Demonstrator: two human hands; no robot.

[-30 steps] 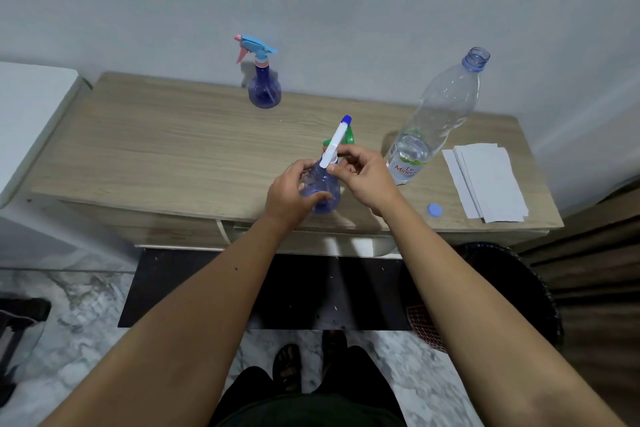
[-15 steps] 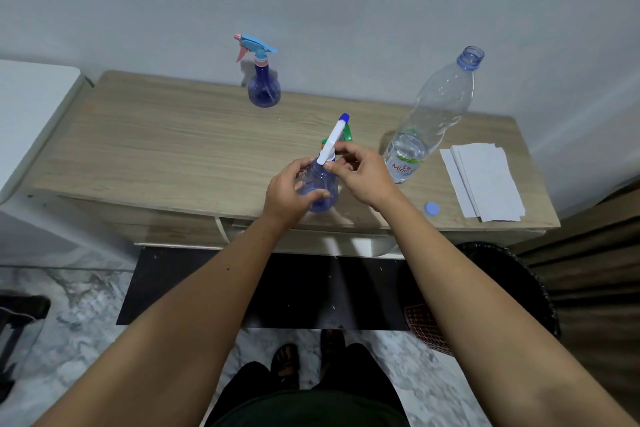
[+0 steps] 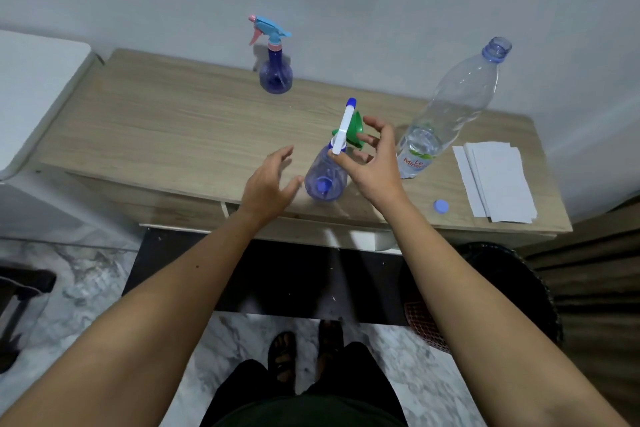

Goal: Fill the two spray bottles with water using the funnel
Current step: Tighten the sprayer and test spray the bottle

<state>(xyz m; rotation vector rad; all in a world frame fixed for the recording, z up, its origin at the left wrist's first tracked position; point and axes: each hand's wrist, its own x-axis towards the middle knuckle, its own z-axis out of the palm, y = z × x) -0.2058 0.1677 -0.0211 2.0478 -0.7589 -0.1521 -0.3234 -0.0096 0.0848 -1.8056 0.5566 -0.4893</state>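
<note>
- Left hand [image 3: 268,184] spread open, fingers loose, hovering just left of the near spray bottle [image 3: 325,177], gripping nothing.
- Right hand [image 3: 372,163] likewise open with fingers fanned, just right of that same bottle; thumb tip near or against the white trigger head [image 3: 343,130], contact unclear.
- Near spray bottle standing on the bench [image 3: 166,128] between the two hands, blue body, white sprayer with a blue tip seated on its neck and leaning away.
- Green funnel [image 3: 356,130] just behind the right hand's fingers, partly hidden by the white sprayer.
- Second spray bottle [image 3: 275,74], blue body with light-blue and pink sprayer, upright well beyond the left hand, near the wall.
- Clear water bottle [image 3: 446,114], uncapped, a little water at the bottom, standing just right of the right hand.
- Blue cap [image 3: 441,207] lying right of the right wrist, near the bench's front edge.
- White paper sheets [image 3: 495,180] further right again, flat on the bench.
</note>
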